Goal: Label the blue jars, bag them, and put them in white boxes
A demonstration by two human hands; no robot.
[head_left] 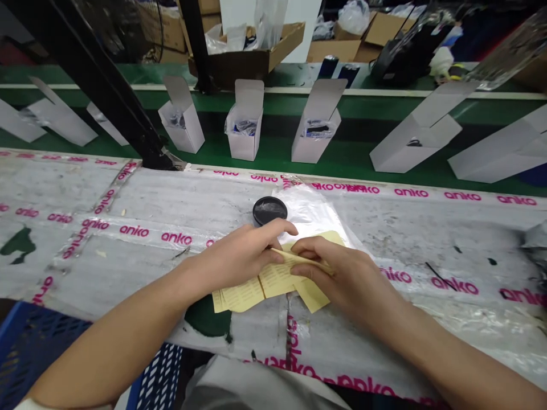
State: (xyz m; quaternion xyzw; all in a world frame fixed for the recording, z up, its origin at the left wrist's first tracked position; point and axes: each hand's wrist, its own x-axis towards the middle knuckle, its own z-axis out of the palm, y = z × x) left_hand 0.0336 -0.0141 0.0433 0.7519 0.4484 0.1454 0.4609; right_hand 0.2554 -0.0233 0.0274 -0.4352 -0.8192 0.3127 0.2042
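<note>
A green conveyor belt (354, 148) is stretching across the far side of a long counter (141, 193), whose surface is wearing scuffed plastic sheeting and pink "anko" tape. Beyond the belt, brown cardboard boxes (248, 57) are sitting among loose plastic bags, and a black metal frame (106, 97) is slanting down to the counter's far edge. A blue plastic crate (38, 353) is poking in at the near left corner. White cartons (245, 136) are standing or lying along the belt with their flaps open, and the upright ones are showing plastic-wrapped contents.

On the counter, a person's left hand (239, 256) and right hand (337, 279) are meeting near the middle, both partly closed and holding a yellow printed leaflet (277, 279). The leaflet is lying on the counter, partly folded, with its raised fold caught between them. A clear plastic bag (311, 210) is lying flat just beyond it, and a round black container (269, 210) is sitting at the bag's edge, just past the left fingertips (290, 229)
</note>
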